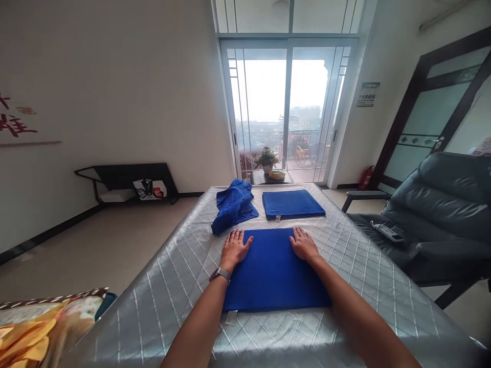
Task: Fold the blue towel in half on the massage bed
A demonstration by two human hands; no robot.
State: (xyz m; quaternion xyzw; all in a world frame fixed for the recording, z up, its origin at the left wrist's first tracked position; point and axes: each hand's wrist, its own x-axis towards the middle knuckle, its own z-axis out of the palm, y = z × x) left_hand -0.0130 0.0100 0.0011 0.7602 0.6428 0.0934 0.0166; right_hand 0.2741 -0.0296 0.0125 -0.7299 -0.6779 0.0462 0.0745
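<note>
A blue cloth, folded into a flat rectangle, lies in front of me on a silver quilted surface. My left hand rests flat on its far left corner, thumb spread inward, with a band on the wrist. On the far right corner lies my right hand, fingers stretched out. Neither hand grips anything. A white tag sticks out at the near left edge of the cloth. Beyond it, a second folded blue cloth sits at the right, and a crumpled blue cloth is heaped at the left.
A dark armchair with a remote-like device on it stands at the right. Past the far edge are a small table with a potted plant and a sliding glass door. Patterned bedding lies at lower left.
</note>
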